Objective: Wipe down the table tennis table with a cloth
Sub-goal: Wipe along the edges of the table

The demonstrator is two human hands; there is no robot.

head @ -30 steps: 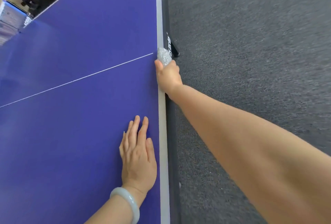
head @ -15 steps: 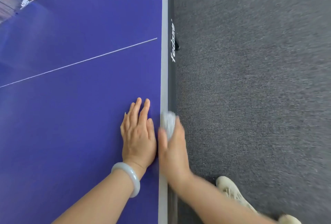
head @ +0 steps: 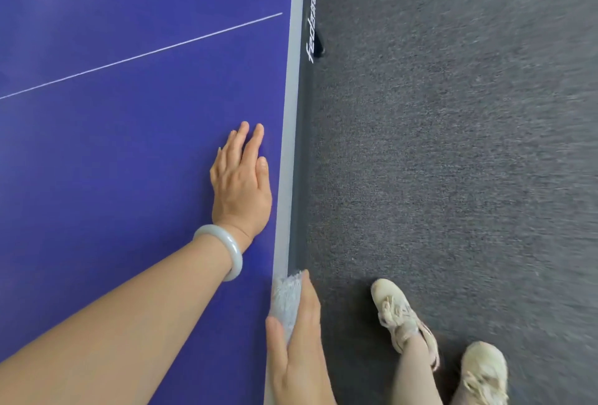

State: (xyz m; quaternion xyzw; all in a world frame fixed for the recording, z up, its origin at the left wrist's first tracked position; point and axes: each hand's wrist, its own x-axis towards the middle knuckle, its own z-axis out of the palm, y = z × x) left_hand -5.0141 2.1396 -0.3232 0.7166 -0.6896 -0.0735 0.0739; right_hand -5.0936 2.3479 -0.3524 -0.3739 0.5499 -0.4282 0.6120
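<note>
Cloth (head: 286, 302) bunched soft in the right hand (head: 299, 353), thumb and fingers pinching it against the table (head: 129, 152) edge. Left hand (head: 241, 183) lies flat, fingers straight. Light, floppy stuff; I'd keep it wadded.

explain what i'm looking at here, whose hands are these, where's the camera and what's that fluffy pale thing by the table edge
There is no machine here: a person is cleaning with bare hands. Every picture comes from one wide-angle camera worn on that person's head, looking forward and down, so you see their own arms.

The big blue surface is a table tennis table, with a thin white line across it and a pale border along its side. The left hand, with a pale bracelet on its wrist, lies flat on the blue top, fingers straight, holding nothing. The right hand grips the fluffy thing, a cloth, right at the table's side edge.

To the right are grey carpet and the person's light shoes.
</note>
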